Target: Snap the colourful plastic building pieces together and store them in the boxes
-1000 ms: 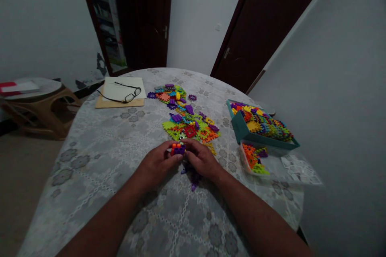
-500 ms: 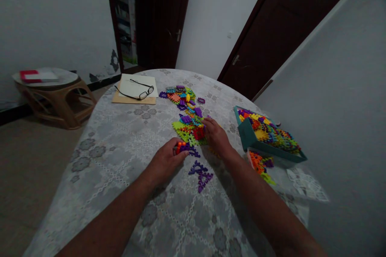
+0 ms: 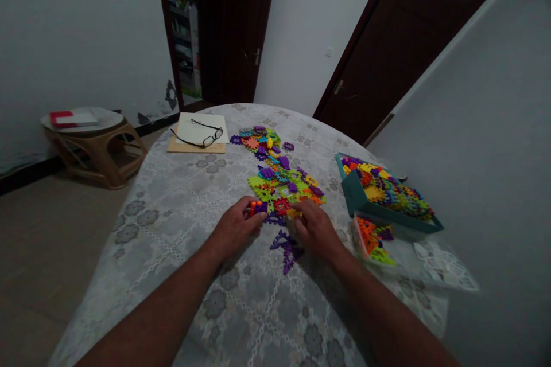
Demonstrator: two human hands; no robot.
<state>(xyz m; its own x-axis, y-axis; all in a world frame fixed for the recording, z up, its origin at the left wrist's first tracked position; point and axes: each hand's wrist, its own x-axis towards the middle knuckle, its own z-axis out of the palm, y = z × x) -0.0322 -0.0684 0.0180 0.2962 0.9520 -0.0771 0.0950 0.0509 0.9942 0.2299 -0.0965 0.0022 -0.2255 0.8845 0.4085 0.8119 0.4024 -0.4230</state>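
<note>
My left hand (image 3: 236,227) is closed around a small orange-and-purple toy building block (image 3: 260,208), its orange knobs facing up. Between the fingers of my right hand (image 3: 317,229) is a yellow building piece (image 3: 294,213), partly covered by the fingertips. A red square toothed piece (image 3: 282,206) lies in the gap between the hands, at the near side of a mixed heap of toothed plastic pieces (image 3: 262,185). Just below it, a purple piece (image 3: 274,219) is partly hidden. Closer to me, purple triangular pieces (image 3: 291,258) rest on the tablecloth.
At the right stand a teal box (image 3: 357,198) full of colourful pieces and a clear plastic tub (image 3: 373,259) with orange, green and purple ones. Glasses (image 3: 208,140) lie on paper (image 3: 185,126) at the back left. A stool (image 3: 103,152) stands beyond the table (image 3: 181,200).
My right hand left the block, reached to the heap, and came back toward me with a yellow piece. My left hand kept the orange-and-purple block. The view swung left.
</note>
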